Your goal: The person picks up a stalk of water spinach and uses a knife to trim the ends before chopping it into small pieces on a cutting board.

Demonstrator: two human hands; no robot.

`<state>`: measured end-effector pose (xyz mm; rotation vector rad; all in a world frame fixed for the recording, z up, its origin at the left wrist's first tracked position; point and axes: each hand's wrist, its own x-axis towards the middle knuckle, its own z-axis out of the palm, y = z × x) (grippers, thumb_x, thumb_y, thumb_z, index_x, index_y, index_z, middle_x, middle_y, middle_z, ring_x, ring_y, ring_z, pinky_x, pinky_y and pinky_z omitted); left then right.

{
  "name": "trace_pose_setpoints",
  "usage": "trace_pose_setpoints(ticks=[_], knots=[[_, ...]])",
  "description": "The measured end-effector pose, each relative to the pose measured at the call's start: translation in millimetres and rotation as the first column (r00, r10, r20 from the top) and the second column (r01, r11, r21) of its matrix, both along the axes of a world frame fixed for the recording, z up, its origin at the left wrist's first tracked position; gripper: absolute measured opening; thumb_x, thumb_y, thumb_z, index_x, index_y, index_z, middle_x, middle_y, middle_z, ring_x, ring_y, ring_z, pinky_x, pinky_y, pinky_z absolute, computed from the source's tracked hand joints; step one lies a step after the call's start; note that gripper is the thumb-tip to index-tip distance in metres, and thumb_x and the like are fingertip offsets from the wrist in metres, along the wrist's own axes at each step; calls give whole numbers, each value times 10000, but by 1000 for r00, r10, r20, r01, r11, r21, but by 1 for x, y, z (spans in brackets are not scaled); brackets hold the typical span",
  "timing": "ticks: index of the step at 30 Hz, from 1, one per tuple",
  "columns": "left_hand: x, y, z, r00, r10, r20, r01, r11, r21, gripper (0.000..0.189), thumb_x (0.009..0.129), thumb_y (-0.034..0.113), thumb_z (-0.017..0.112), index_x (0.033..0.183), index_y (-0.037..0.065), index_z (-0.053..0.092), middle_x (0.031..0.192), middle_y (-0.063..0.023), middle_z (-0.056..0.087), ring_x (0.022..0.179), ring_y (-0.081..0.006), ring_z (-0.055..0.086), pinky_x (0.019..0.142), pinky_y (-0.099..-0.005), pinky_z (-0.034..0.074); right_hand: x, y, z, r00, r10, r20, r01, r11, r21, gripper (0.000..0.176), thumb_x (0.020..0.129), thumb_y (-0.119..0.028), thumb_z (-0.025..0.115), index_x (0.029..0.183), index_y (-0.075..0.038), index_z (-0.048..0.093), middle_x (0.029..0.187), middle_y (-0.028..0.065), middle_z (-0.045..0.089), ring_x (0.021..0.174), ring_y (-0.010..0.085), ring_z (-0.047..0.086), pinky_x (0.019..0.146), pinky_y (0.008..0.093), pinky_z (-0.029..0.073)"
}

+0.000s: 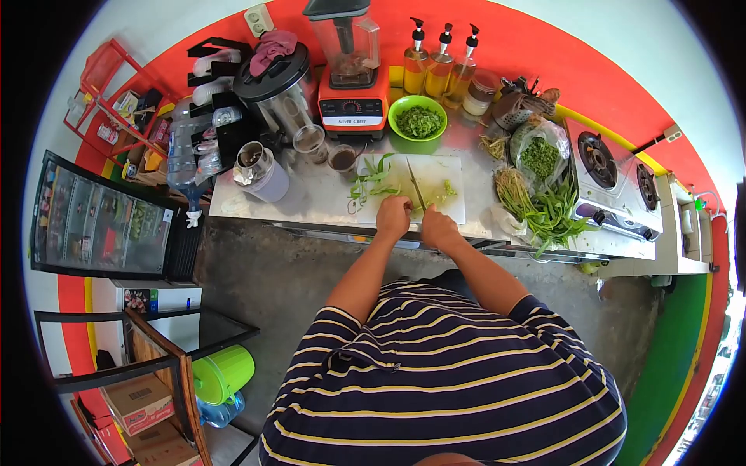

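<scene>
My right hand [440,227] is closed around the handle of a kitchen knife [416,183], whose blade points away from me over a white cutting board [452,172]. Beside it, my left hand [394,216] has its fingers curled at the board's front part, against long-leaved greens [378,177]; the fingertips are partly hidden. Small chopped green bits [448,188] lie to the right of the blade. Just behind the board stands a green bowl [419,141] filled with chopped greens.
On the steel counter [311,203] stand a blender [353,109], several pump bottles [439,70], cups of dark liquid [342,158] and a metal-topped container [260,172]. Bundled greens [544,213] lie right, beside a gas stove [602,167]. A glass-door fridge [105,221] is at left.
</scene>
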<state>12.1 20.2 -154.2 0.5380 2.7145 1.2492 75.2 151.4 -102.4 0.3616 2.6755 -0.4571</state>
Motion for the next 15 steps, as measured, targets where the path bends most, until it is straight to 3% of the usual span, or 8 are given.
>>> trace_pose_setpoints(ticks=[10,15], knots=[[-2,-1,-9,999,9,-43,-9,1000,0,101,745,-9,743,823,0,679,822,-159,660,819,-323,659,745,-419,516,1,-3,8,999,-28,19,27,999,18,357,910,-127,598,1189,54,469,1075,276,704,1049,410,698,912,468,560],[-4,-6,-4,1000,-3,2,3,996,94,121,740,-3,757,819,-2,666,814,-153,652,798,-311,648,743,-417,515,17,-14,-5,998,-61,-4,61,998,27,335,885,-106,596,1156,53,478,1064,298,695,1010,439,699,871,483,571]])
